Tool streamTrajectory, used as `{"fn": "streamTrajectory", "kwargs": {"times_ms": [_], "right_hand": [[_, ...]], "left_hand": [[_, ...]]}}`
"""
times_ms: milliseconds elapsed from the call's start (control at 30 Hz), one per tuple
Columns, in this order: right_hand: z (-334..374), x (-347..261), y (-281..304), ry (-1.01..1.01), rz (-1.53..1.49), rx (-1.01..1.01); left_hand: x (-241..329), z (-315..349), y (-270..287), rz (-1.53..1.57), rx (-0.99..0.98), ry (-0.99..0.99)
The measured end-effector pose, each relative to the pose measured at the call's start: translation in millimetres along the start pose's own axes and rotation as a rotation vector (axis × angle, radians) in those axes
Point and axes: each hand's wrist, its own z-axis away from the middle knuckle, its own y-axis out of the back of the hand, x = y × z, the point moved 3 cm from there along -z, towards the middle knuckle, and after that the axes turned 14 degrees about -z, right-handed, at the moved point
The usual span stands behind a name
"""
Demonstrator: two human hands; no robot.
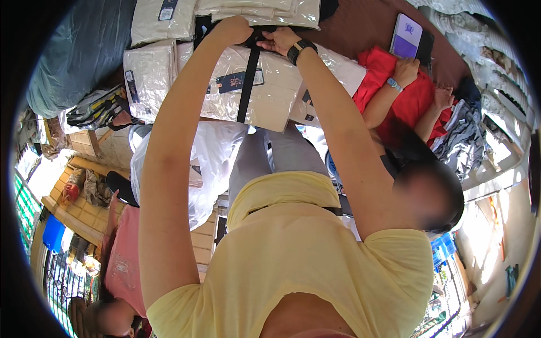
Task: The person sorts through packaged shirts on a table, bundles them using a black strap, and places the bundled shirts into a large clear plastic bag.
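Upper centre of frame: a black strap [246, 93] crosses clear plastic packets [279, 87], presumably keeping them bundled at the brown desk [356, 22]. Packets contain folded cream cloth; several show dark labels [230, 82]. The left hand [235, 31] curls at the strap's upper end, grip hidden; the right hand [279, 40] bends beside it, whether clamped cannot be told.

Dark labels [230, 83] mark beige packages [276, 101], an emblem [409, 27] the purple-white item [403, 49].
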Motion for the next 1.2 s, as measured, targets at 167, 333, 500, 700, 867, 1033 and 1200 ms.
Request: {"fn": "streamTrajectory", "kwargs": {"times_ms": [167,333,500,700,867,1033,1200], "right_hand": [[17,-2,-9,0.009,-0.084,-0.070],[11,0,0,0.057,-0.028,-0.120],[8,1,4,0.108,-0.097,0.007],[-4,-6,9,0.124,-0.137,-0.027],[-1,-6,7,0.132,-0.225,-0.061],[-7,6,25,0.121,0.187,-0.056],[-18,18,34,0.378,0.587,-0.037]], "left_hand": [[4,-7,-12,0.125,-0.142,0.092],[9,-17,-23,-0.276,-0.080,-0.022],[-9,-25,-38,-0.104,-0.110,0.054],[23,-17,-49,0.031,-0.126,0.045],[29,0,-45,0.057,-0.060,0.162],[20,-4,-59,0.139,0.067,0.263],[36,8,-38,0.123,0.141,0.398]]}}
